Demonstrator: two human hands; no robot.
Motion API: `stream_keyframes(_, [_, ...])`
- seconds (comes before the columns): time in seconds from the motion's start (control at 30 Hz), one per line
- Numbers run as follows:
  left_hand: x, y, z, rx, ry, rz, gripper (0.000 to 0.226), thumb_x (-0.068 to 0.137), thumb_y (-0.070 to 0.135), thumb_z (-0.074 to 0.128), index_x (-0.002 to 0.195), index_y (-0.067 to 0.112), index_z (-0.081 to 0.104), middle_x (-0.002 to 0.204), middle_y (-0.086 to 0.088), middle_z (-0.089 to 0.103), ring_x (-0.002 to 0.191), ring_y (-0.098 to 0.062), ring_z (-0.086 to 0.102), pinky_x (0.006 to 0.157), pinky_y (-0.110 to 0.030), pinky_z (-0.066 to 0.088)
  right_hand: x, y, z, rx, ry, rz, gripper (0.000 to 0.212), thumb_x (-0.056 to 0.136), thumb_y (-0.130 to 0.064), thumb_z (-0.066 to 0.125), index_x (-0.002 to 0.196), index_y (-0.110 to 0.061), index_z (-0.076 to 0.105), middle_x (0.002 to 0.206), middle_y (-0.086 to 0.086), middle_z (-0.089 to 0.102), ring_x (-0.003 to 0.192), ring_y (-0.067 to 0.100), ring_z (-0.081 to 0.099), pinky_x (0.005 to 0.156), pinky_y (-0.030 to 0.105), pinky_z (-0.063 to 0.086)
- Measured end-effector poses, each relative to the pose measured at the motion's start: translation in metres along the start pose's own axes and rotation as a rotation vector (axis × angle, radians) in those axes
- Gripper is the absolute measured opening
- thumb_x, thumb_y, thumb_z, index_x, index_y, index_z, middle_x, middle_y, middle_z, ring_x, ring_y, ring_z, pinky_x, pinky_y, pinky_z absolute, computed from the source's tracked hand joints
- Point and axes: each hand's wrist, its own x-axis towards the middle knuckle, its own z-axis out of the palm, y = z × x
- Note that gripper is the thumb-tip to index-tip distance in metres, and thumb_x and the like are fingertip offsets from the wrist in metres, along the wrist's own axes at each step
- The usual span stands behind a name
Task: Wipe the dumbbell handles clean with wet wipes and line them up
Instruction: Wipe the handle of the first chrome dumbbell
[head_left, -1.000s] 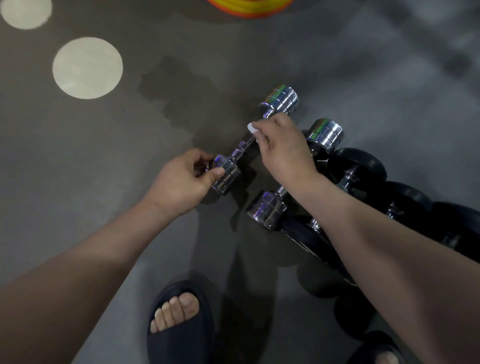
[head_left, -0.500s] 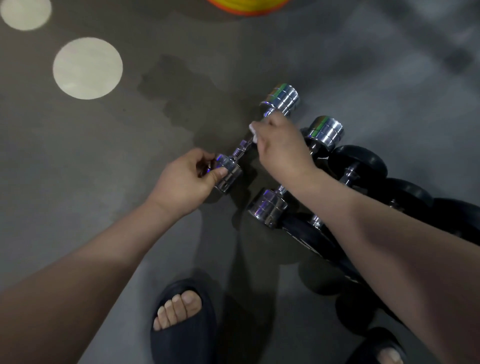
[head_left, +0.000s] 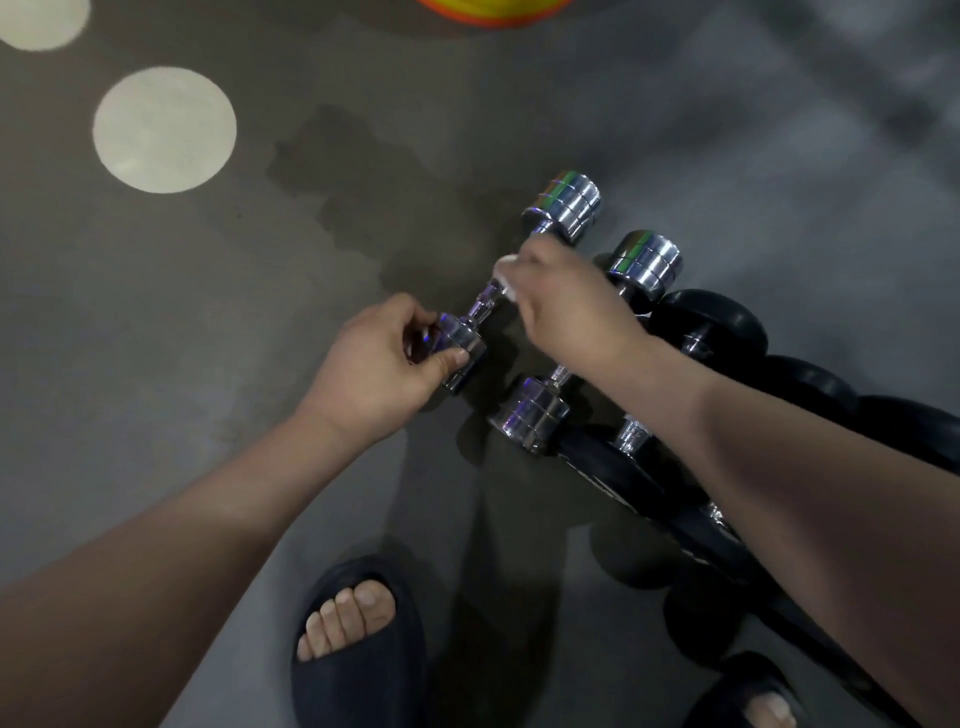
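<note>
The leftmost dumbbell (head_left: 483, 304) has a second dumbbell (head_left: 530, 415) just right of it; further dumbbells (head_left: 711, 327), seemingly touching, extend rightward.

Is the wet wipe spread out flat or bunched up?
Bunched up: only small white bits of the wet wipe show beside the right hand, which grips it round the chrome dumbbell handle.

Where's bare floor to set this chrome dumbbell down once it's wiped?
Bare floor lies left of the left hand, between the pale circle and the slipper; also beyond the held dumbbell, over the dark stain. Crowded to the right: the second chrome dumbbell and black dumbbells lie packed side by side.
</note>
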Motion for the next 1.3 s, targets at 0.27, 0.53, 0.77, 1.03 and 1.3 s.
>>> stream_keyframes(0.27, [-0.001, -0.001, 0.000, 0.018, 0.007, 0.024, 0.034, 0.074, 0.050, 0.078, 0.094, 0.028, 0.061, 0.098, 0.005, 0.068, 0.088, -0.014, 0.063, 0.079, -0.035, 0.053, -0.010, -0.001, 0.000, 0.064, 0.004, 0.056, 0.029, 0.092, -0.013, 0.057, 0.117, 0.000, 0.063, 0.100, 0.012, 0.050, 0.078, 0.026, 0.055, 0.071, 0.033, 0.051])
stream_keyframes(0.53, [0.000, -0.003, -0.001, 0.017, 0.002, 0.009, 0.038, 0.074, 0.052, 0.078, 0.098, 0.027, 0.062, 0.101, 0.005, 0.068, 0.089, -0.015, 0.064, 0.082, -0.037, 0.054, -0.003, 0.009, 0.001, 0.061, 0.121, 0.065, 0.019, 0.098, -0.010, 0.053, 0.108, 0.000, 0.066, 0.097, 0.011, 0.056, 0.080, 0.024, 0.056, 0.070, 0.034, 0.050])
stream_keyframes(0.77, [-0.001, 0.000, 0.000, 0.032, 0.019, 0.028, 0.034, 0.077, 0.043, 0.081, 0.097, 0.023, 0.063, 0.096, 0.001, 0.065, 0.087, -0.017, 0.062, 0.079, -0.034, 0.051, -0.014, -0.009, 0.017, 0.041, 0.084, 0.013, 0.026, 0.089, 0.007, 0.055, 0.112, 0.007, 0.065, 0.094, 0.016, 0.050, 0.087, 0.032, 0.052, 0.075, 0.033, 0.048])
stream_keyframes(1.03, [-0.003, 0.001, 0.004, 0.034, 0.038, 0.041, 0.031, 0.076, 0.042, 0.082, 0.094, 0.028, 0.062, 0.094, 0.003, 0.062, 0.086, -0.016, 0.060, 0.073, -0.026, 0.047, 0.001, 0.004, 0.011, -0.057, 0.093, -0.015, 0.012, 0.083, 0.010, 0.058, 0.091, 0.005, 0.065, 0.085, 0.012, 0.042, 0.079, 0.030, 0.050, 0.063, 0.032, 0.036])
stream_keyframes(1.3, [-0.004, 0.000, 0.004, 0.062, 0.049, 0.068, 0.035, 0.076, 0.043, 0.082, 0.099, 0.023, 0.064, 0.094, 0.004, 0.060, 0.086, -0.015, 0.058, 0.074, -0.026, 0.044, 0.011, 0.008, 0.006, -0.073, 0.077, 0.071, 0.013, 0.076, 0.014, 0.058, 0.082, 0.004, 0.064, 0.092, 0.017, 0.048, 0.086, 0.037, 0.054, 0.063, 0.032, 0.036])
